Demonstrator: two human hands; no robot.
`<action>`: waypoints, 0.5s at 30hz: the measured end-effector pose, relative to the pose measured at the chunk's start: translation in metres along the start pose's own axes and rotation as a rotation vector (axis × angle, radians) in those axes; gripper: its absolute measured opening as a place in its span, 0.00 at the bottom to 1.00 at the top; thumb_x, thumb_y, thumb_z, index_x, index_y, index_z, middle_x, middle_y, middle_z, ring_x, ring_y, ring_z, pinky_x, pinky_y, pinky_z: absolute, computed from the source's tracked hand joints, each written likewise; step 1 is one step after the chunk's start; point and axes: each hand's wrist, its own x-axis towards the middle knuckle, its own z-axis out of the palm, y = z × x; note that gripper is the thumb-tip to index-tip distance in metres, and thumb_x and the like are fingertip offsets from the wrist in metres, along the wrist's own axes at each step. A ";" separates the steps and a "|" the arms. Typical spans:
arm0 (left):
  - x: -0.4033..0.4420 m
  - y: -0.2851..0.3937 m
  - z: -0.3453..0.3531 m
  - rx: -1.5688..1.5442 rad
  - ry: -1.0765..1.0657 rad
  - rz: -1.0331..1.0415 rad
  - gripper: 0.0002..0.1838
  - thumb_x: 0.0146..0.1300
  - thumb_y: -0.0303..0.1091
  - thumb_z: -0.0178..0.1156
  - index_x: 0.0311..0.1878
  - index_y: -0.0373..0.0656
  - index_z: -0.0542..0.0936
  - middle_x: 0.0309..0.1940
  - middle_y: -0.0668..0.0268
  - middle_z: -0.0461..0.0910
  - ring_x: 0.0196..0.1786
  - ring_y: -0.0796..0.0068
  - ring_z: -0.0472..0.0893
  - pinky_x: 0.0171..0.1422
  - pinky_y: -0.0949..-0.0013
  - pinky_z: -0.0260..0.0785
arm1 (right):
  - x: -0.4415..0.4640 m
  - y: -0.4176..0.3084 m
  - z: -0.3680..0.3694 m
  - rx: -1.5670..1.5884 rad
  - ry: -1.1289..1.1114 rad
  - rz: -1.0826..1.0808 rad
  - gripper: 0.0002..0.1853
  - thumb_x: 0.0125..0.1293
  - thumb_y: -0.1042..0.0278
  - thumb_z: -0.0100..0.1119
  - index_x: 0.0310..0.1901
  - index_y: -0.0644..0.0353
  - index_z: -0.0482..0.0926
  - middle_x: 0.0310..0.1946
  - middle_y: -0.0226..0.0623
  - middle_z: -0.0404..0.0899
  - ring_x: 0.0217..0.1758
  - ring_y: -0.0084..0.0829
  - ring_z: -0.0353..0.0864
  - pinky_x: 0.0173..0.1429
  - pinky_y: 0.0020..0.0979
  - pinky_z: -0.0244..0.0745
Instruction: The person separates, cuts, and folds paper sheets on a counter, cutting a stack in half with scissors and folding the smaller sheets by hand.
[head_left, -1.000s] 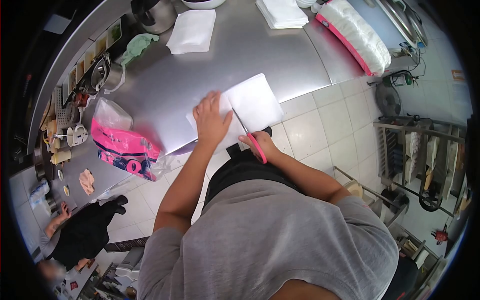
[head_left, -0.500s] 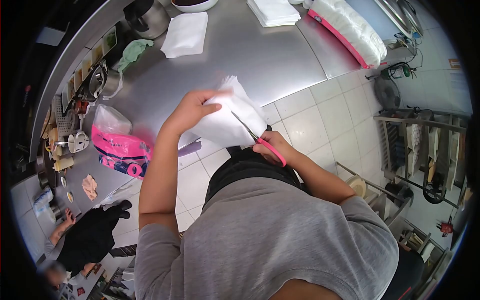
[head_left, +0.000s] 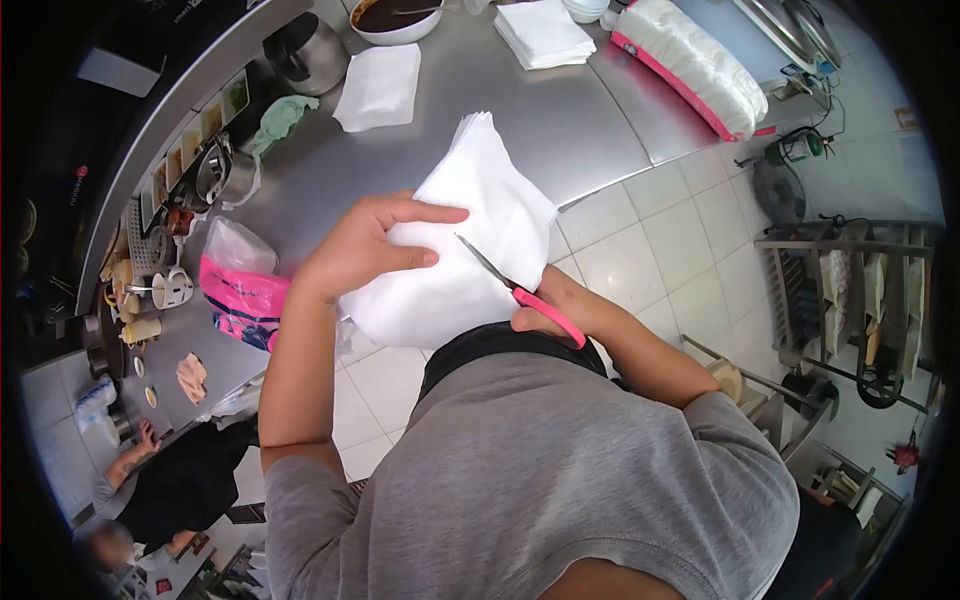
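Note:
A bundle of white sheets (head_left: 470, 270) is lifted at the front edge of the steel counter, bent and fanned at its top corner. My left hand (head_left: 385, 235) grips its left side, thumb and fingers lying over the upper face. In my right hand (head_left: 545, 300) are scissors with pink handles (head_left: 550, 315). Their blades lie over the sheets, tips pointing up and left. Part of my right hand is behind the sheets and the handles.
The steel counter (head_left: 400, 160) carries two white stacks (head_left: 380, 88) (head_left: 543, 35), a bowl of dark sauce (head_left: 395, 20), a pink-edged package (head_left: 690, 70) and a pink bag (head_left: 240, 300). Another person (head_left: 180, 490) stands at the lower left. A metal rack (head_left: 850, 310) is on the right.
The white sheets have come up off the counter toward my body, and my left hand has gone from lying on them to gripping their side. The scissors have shifted slightly right with my right hand.

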 end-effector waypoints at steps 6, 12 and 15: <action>-0.009 0.012 0.001 0.023 0.050 0.009 0.27 0.49 0.14 0.63 0.54 0.45 0.81 0.46 0.67 0.78 0.49 0.76 0.76 0.56 0.74 0.67 | 0.011 -0.009 0.007 -0.016 0.081 -0.132 0.47 0.51 0.33 0.66 0.63 0.65 0.66 0.49 0.40 0.76 0.53 0.32 0.74 0.58 0.32 0.68; -0.012 0.014 0.002 0.022 0.070 0.031 0.28 0.45 0.15 0.64 0.54 0.42 0.81 0.48 0.65 0.78 0.50 0.76 0.76 0.56 0.75 0.66 | 0.006 -0.020 0.002 -0.058 -0.003 0.032 0.42 0.53 0.40 0.67 0.61 0.63 0.68 0.45 0.41 0.77 0.49 0.33 0.75 0.55 0.33 0.69; -0.016 0.001 -0.003 0.117 0.154 0.113 0.29 0.47 0.16 0.64 0.57 0.41 0.79 0.51 0.66 0.77 0.52 0.76 0.76 0.58 0.75 0.66 | -0.002 -0.034 -0.005 -0.186 -0.123 0.171 0.39 0.54 0.43 0.67 0.60 0.62 0.69 0.43 0.41 0.77 0.47 0.34 0.76 0.54 0.33 0.70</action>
